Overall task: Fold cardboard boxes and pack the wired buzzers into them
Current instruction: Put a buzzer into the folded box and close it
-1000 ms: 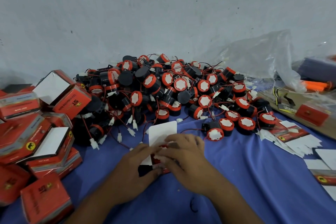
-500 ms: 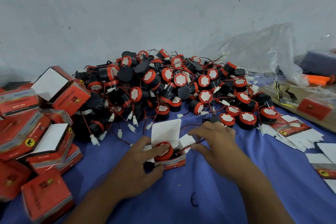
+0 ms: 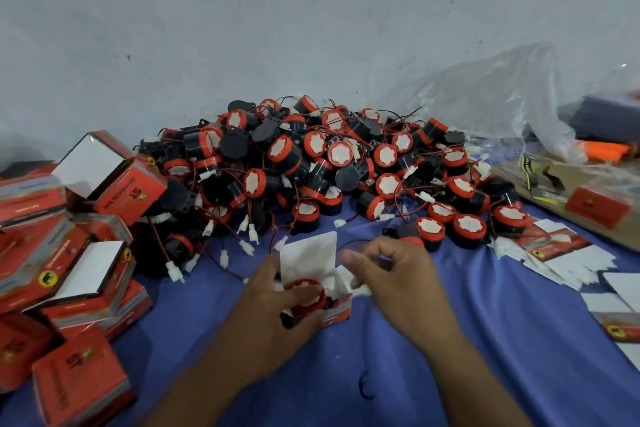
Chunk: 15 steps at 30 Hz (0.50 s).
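A small red cardboard box [image 3: 335, 315] stands open on the blue cloth, its white lid flap [image 3: 308, 253] upright. A red-and-black wired buzzer [image 3: 307, 294] sits in its mouth. My left hand [image 3: 263, 319] grips the box from the left, with the thumb pressing on the buzzer's top. My right hand [image 3: 398, 284] hovers just right of the box with its fingers curled, pinching the buzzer's thin red wire [image 3: 353, 242]. Behind lies a big pile of loose buzzers [image 3: 329, 166] with tangled wires and white connectors.
Packed and half-open red boxes [image 3: 52, 253] are heaped at the left. Flat unfolded box blanks [image 3: 571, 255] lie at the right. Behind them are a brown cardboard sheet [image 3: 623, 236] and a clear plastic bag [image 3: 502, 104]. A grey wall closes the back.
The right hand came off the box, reached right for the wire, then drew back toward the box holding it. The buzzer now shows in the open box under my left thumb.
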Each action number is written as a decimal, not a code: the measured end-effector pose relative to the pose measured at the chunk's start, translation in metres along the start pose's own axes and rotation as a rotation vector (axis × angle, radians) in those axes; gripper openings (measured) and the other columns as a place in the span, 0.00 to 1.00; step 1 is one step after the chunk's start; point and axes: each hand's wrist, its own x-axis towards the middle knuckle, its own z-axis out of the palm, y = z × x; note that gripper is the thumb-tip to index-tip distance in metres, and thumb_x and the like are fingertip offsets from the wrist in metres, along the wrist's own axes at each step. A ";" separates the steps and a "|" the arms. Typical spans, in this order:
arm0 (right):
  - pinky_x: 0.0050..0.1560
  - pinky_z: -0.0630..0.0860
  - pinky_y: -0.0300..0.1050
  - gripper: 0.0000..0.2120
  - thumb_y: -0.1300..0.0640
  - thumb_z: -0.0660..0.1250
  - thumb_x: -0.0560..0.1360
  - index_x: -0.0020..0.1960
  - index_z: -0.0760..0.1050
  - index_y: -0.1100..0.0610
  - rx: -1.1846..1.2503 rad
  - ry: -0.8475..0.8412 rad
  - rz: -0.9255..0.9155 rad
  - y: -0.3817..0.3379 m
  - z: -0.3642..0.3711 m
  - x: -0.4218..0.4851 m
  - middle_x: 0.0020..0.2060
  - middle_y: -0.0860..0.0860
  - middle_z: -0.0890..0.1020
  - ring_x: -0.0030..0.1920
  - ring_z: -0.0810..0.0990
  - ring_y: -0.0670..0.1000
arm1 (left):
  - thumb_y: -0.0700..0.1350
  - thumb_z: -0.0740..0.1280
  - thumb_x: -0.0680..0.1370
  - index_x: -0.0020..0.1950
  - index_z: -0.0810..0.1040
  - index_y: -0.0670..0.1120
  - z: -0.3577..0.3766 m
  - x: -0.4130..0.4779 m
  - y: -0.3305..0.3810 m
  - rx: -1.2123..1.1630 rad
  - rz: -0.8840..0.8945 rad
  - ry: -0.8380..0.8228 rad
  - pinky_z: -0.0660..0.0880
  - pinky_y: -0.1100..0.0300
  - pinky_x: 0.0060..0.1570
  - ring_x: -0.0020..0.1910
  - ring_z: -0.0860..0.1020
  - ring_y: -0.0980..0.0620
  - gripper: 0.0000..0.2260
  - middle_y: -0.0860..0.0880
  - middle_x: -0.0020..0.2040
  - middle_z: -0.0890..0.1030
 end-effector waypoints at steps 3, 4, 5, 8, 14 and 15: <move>0.52 0.83 0.57 0.14 0.49 0.76 0.71 0.44 0.85 0.60 0.283 -0.225 0.061 0.001 0.000 -0.002 0.46 0.54 0.86 0.48 0.85 0.56 | 0.63 0.67 0.75 0.62 0.81 0.60 -0.002 0.001 0.000 -0.064 -0.002 -0.037 0.74 0.62 0.59 0.61 0.72 0.61 0.17 0.56 0.64 0.70; 0.55 0.82 0.55 0.10 0.52 0.77 0.72 0.47 0.86 0.59 0.320 -0.356 0.042 -0.002 -0.003 -0.004 0.52 0.52 0.85 0.54 0.84 0.56 | 0.63 0.66 0.76 0.62 0.80 0.62 -0.003 0.001 0.000 -0.072 0.000 -0.057 0.74 0.62 0.58 0.60 0.72 0.60 0.16 0.56 0.63 0.70; 0.58 0.81 0.52 0.09 0.55 0.76 0.73 0.52 0.85 0.58 0.325 -0.474 0.007 -0.004 -0.004 -0.006 0.56 0.51 0.84 0.58 0.83 0.55 | 0.63 0.66 0.76 0.61 0.80 0.64 -0.004 0.001 0.001 -0.087 -0.006 -0.073 0.74 0.61 0.56 0.58 0.73 0.58 0.15 0.54 0.61 0.71; 0.61 0.77 0.42 0.11 0.63 0.67 0.80 0.62 0.78 0.59 0.309 -0.492 -0.065 0.003 -0.002 -0.007 0.60 0.51 0.83 0.63 0.81 0.52 | 0.62 0.66 0.76 0.60 0.81 0.61 -0.003 0.001 -0.001 -0.106 -0.056 -0.084 0.73 0.64 0.56 0.56 0.74 0.60 0.15 0.57 0.60 0.70; 0.37 0.81 0.47 0.11 0.60 0.61 0.83 0.54 0.63 0.45 -0.063 0.060 -0.029 0.022 0.001 0.005 0.46 0.48 0.85 0.42 0.84 0.47 | 0.67 0.66 0.71 0.60 0.82 0.57 0.002 0.001 -0.006 -0.185 -0.094 -0.030 0.71 0.75 0.51 0.57 0.72 0.69 0.22 0.60 0.59 0.72; 0.35 0.81 0.51 0.11 0.60 0.63 0.82 0.51 0.64 0.45 -0.160 0.092 -0.061 0.026 0.002 0.006 0.43 0.47 0.85 0.38 0.84 0.47 | 0.68 0.65 0.71 0.60 0.82 0.57 0.002 0.001 -0.007 -0.183 -0.100 -0.030 0.71 0.76 0.51 0.57 0.72 0.69 0.23 0.59 0.59 0.72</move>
